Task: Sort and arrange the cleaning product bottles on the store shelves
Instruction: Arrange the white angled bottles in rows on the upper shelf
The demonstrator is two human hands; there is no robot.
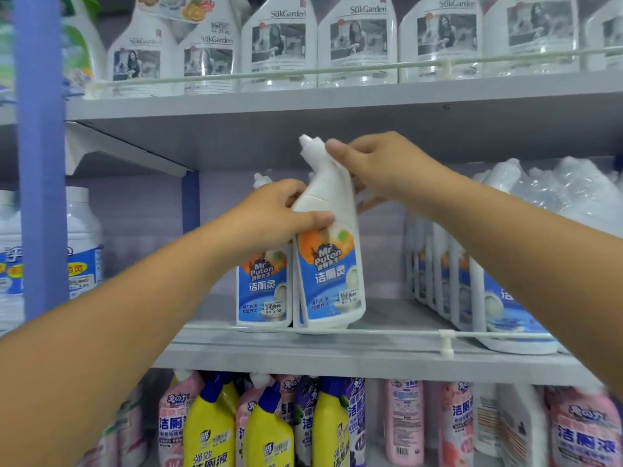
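Bottle (328,264) tilted on middle shelf (337,352), beside upright twin (264,288) at 9 o'clock. Left hand (279,214) clasping shoulder; right hand (374,163) pinching neck at 12 o'clock. Best: straighten upright, label forward, base behind rail (387,333).

Bright even light, soft blur, perhaps edge-warped

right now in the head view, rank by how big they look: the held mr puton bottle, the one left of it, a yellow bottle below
1. held Mr Puton bottle, tilted, nearest.
2. and 3. left Mr Puton bottle and yellow bottle: unsure, one hand-covered, one cut off.
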